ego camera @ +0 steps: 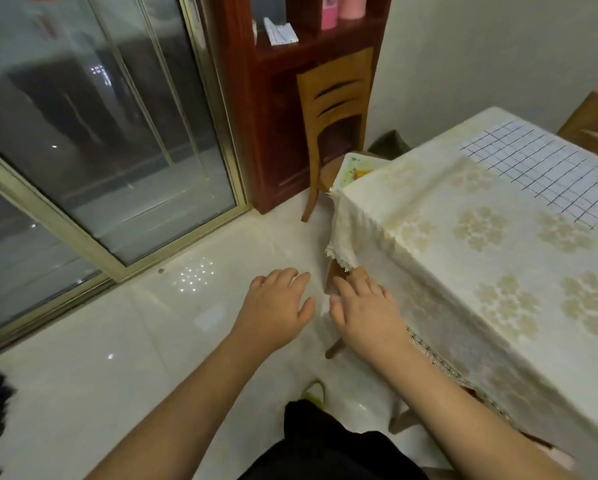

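Dim, warm indoor light from overhead. A cluster of small bright glints reflects off the glossy floor (193, 275) at 9 o'clock of centre. The glass door (83, 133) shows dark, hazy reflections. Wide-angle bending curves the edges; overall detail is soft.

Both forearms reach forward, left hand (276, 307) and right hand (364, 312) palm-down, fingers loosely spread.

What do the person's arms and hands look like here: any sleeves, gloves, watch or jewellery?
Both the left hand and the right hand are bare, with no gloves. The left forearm and right forearm are uncovered down to the picture's lower edge: no sleeve, watch or bracelet shows. A ring would be too small to tell. Black clothing shows between the arms.
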Action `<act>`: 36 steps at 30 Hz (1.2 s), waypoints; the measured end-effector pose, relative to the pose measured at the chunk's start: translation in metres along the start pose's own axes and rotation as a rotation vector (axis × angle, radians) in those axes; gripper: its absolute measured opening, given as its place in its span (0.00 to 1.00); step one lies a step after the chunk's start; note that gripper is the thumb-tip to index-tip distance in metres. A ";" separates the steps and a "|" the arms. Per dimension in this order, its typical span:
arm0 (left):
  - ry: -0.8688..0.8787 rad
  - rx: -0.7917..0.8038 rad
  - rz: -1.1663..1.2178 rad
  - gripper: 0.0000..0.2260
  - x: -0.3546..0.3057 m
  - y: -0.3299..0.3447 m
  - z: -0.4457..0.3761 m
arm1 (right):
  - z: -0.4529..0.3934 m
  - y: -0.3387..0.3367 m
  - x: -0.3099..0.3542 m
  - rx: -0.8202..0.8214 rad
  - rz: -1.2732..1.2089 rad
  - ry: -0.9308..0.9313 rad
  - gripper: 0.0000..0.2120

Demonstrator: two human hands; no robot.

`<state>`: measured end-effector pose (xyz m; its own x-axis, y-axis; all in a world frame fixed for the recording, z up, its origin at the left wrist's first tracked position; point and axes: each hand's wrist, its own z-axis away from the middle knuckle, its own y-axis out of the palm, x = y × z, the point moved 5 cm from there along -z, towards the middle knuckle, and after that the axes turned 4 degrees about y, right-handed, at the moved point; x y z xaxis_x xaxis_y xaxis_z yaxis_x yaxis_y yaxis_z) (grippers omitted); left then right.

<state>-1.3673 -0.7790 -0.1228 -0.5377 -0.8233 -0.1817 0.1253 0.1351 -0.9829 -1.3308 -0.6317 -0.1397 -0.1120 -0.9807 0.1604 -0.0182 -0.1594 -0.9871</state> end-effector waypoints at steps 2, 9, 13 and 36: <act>0.022 0.002 -0.022 0.26 0.014 0.001 -0.031 | -0.031 0.005 -0.001 0.006 -0.014 0.017 0.28; 0.112 0.077 -0.055 0.23 0.036 -0.012 -0.136 | -0.119 0.003 -0.018 -0.025 -0.035 0.113 0.25; 0.197 0.073 -0.053 0.23 0.036 -0.018 -0.194 | -0.159 -0.004 -0.035 -0.019 -0.009 0.194 0.24; 0.867 0.099 -0.019 0.23 0.066 -0.007 -0.511 | -0.373 -0.007 -0.107 -0.177 0.049 0.880 0.25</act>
<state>-1.8292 -0.5525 -0.1437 -0.9804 -0.1093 -0.1640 0.1601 0.0438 -0.9861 -1.6888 -0.4836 -0.1502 -0.8360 -0.5327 0.1315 -0.1376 -0.0285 -0.9901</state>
